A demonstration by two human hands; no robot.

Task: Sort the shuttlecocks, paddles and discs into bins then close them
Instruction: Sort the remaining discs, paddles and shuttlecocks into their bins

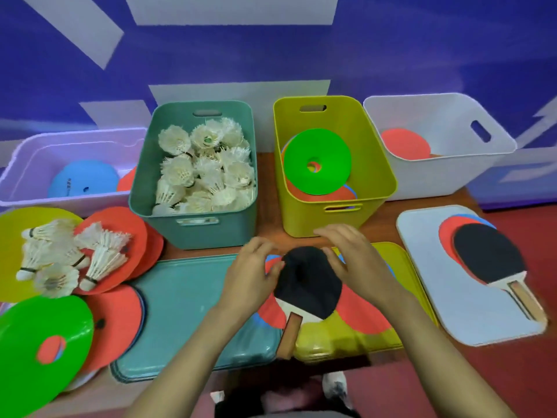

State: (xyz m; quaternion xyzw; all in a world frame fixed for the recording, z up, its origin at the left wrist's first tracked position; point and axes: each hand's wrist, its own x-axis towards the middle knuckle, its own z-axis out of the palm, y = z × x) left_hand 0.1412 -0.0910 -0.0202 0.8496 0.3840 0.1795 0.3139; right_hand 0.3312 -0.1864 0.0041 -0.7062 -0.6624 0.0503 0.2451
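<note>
A black-faced paddle (310, 285) lies in front of me over red discs on the teal lid (180, 312) and yellow lid (361, 339). My left hand (253, 270) touches its left edge and my right hand (352, 254) touches its top right edge. The teal bin (196, 233) holds many white shuttlecocks (205, 164). In the yellow bin (337, 218) a green disc (318, 161) tops other discs. The white bin (446, 164) holds a red paddle face. More shuttlecocks (69, 254) lie on discs at the left.
A second paddle pile (488, 257) lies on a white lid (482, 321) at the right. A clear bin (36, 164) at the far left holds a blue disc. Green (45, 342), yellow and red discs crowd the left front. A blue wall stands behind.
</note>
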